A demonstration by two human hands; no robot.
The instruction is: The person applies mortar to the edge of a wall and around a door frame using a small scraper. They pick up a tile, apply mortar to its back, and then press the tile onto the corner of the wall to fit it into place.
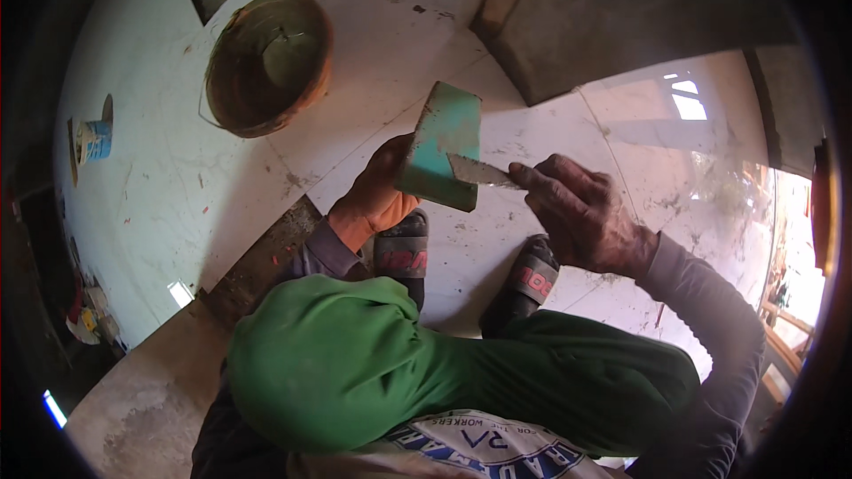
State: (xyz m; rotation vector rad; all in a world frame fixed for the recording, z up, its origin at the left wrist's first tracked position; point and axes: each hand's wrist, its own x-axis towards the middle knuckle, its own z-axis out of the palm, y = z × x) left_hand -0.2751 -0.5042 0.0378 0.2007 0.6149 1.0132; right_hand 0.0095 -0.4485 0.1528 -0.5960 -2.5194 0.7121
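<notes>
My left hand (377, 191) is closed on a flat turquoise rectangular board (437, 142), which is tilted up and smeared with grey residue. It looks like a plastering float, but my fingers and the board hide any handle. In my right hand (577, 213), a small trowel (479, 170) with a thin, mortar-stained blade is pinched between thumb and fingers. Its blade lies against or just over the lower right part of the board's face. Both hands are in front of my body, above my sandalled feet (524, 288).
A round bucket (306, 80) with grey contents stands on the pale tiled floor (355, 53) at far left. A smaller blue and white tub (94, 141) is further left. Dark slabs (621, 9) rise at far right. An untiled strip (266, 257) runs beside my left foot.
</notes>
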